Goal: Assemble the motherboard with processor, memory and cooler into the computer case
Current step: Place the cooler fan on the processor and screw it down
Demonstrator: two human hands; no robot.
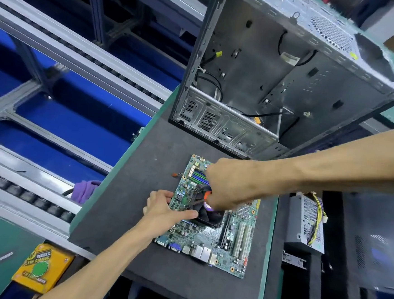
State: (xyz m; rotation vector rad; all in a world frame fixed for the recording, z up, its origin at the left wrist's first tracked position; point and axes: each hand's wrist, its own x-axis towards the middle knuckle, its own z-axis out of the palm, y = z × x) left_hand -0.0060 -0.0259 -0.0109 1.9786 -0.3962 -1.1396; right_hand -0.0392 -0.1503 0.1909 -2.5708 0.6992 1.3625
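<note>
A green motherboard [210, 235] lies flat on a dark foam mat [125, 205], its port row facing me. A black cooler with a fan [206, 212] sits on the board, and memory sticks [200, 174] stand in slots behind it. My left hand [163, 207] holds the board's left edge, thumb stretched against the cooler's side. My right hand [226, 184] is over the cooler and grips an orange-handled screwdriver [207, 195] pointed down at it. The empty metal computer case [267, 79] lies open behind the board.
A grey power supply [305, 221] with yellow wires sits to the right of the mat. A yellow box [40, 266] lies at lower left. A roller conveyor frame [69, 52] with blue bins runs along the left. A purple cloth [85, 190] hangs by the mat's left edge.
</note>
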